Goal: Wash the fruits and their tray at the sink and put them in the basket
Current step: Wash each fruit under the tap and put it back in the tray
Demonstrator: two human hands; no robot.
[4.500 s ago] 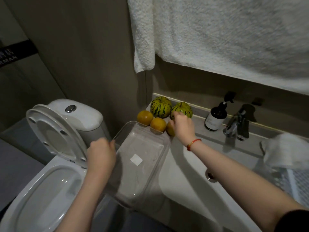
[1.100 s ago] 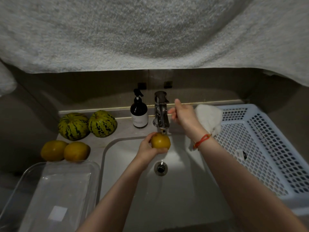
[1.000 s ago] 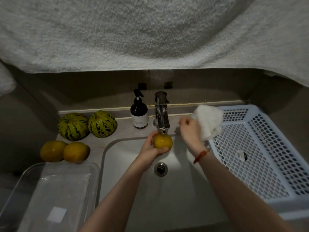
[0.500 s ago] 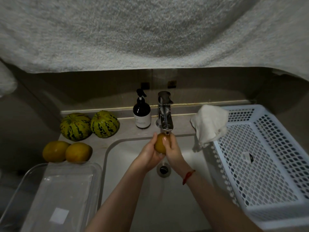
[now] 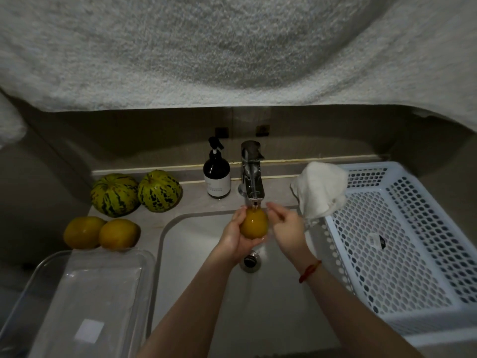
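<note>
Nearest me, at the lower left, the clear tray [image 5: 85, 303] sits unwashed beside the sink [image 5: 196, 293]. Over the drain, my left hand [image 5: 236, 237] cups the orange fruit [image 5: 254, 223] from below and to the left, fingers curled round it, right under the tap [image 5: 253, 177]. The fruit's skin now shines wet. My right hand [image 5: 286, 228] has come off the fruit since half a second ago, when it was pressed against it: now it hovers just beside it, fingers loosely curved and holding nothing, blurred as if mid-rub. A second ago that hand was up by the tap and the white cloth [image 5: 318, 192], so I judge the water is on and the washing of this first fruit has begun.

To my right the white basket [image 5: 402, 321] holds no fruit that I can see. Farther left, two more orange fruits [image 5: 102, 232] wait on the counter, touching each other, and behind them two striped melons [image 5: 136, 193] side by side. A dark pump bottle [image 5: 216, 177] stands next to the tap.

So one fruit is under way; four fruits and the tray are still to do.
</note>
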